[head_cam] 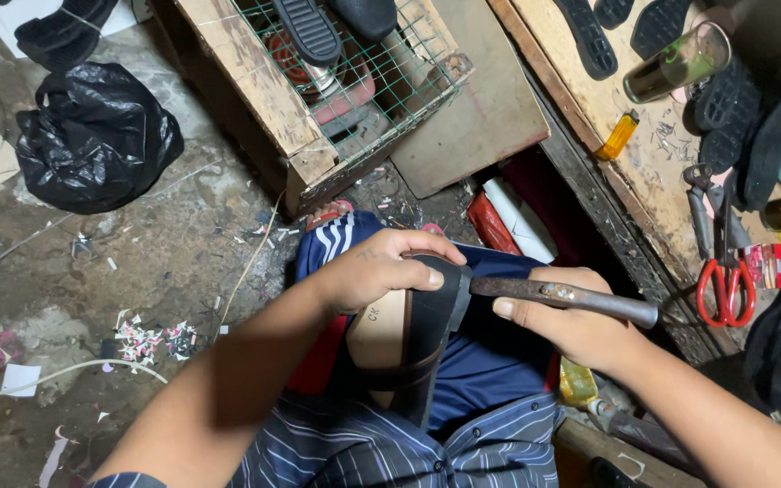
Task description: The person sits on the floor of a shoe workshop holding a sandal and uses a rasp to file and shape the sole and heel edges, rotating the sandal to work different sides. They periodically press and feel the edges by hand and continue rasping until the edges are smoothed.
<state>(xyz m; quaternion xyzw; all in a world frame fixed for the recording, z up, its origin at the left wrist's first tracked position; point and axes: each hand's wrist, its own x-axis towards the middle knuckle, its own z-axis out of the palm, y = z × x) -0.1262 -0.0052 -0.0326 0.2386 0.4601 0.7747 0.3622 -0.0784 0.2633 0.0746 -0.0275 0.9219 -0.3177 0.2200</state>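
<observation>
The left hand [374, 268] gripped the sandal [409, 334] on the lap. The right hand [564, 323] clasped a rusty tool [562, 295]; steady, firm pressure seemed wise.

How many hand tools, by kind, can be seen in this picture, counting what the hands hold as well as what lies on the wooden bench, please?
Rusty metal tool, held in the right hand against the sandal in the left hand: 1
Red-handled scissors: 1
Grey pliers: 1
Total: 3
</observation>
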